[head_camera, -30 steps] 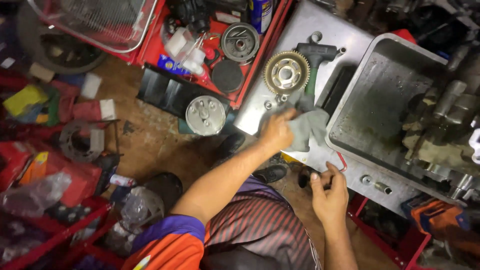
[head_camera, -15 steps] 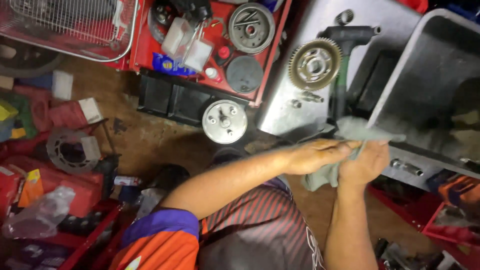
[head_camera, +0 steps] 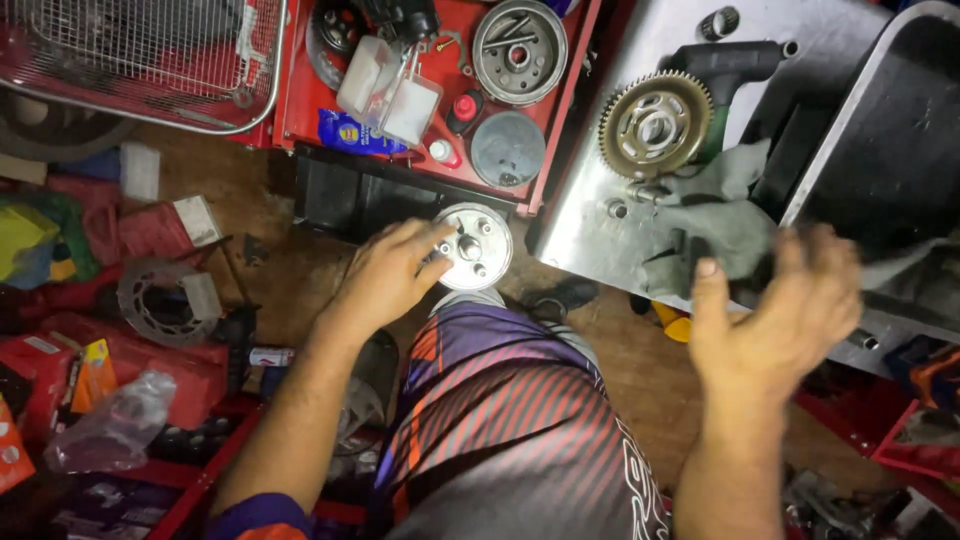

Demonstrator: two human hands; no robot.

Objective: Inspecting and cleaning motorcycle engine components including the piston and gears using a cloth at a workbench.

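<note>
Left fingers point(head_camera: 425, 240) spread, tips just touching the rim of the round metal disc point(head_camera: 473, 246) on the floor; not closed on it. Left hand point(head_camera: 385, 275) half a second ago at the rag beside the right hand, now swung left and down to the disc. Reads as: rag work dropped by that hand, disc next in line.

Right fingers point(head_camera: 790, 262) apart and loose, blurred with motion, thumb point(head_camera: 708, 295) out; right hand point(head_camera: 775, 315) open, clamped on nothing. Half a second ago pressed on the grey rag point(head_camera: 722, 215); now hovering just off its lower edge. Contact with the cloth hard to tell through the blur.

Rag lying crumpled on the steel tray point(head_camera: 585, 215), just below the toothed gear point(head_camera: 655, 125), partly against the dark bin point(head_camera: 890, 140) to the right. Gear flat on the tray, black handle part point(head_camera: 725, 62) behind it.

Disc on the brown floor, just below the black box point(head_camera: 350, 195), touching or nearly touching the knee in the striped shorts point(head_camera: 500, 400).

Further out: red tray point(head_camera: 300, 110) above with a round drum part point(head_camera: 518, 50), a dark round lid point(head_camera: 507, 148), clear plastic containers point(head_camera: 390, 90). Wire basket point(head_camera: 150, 50) top left. Brake-disc-like ring point(head_camera: 160, 300) and clutter of red trays at the left edge.
</note>
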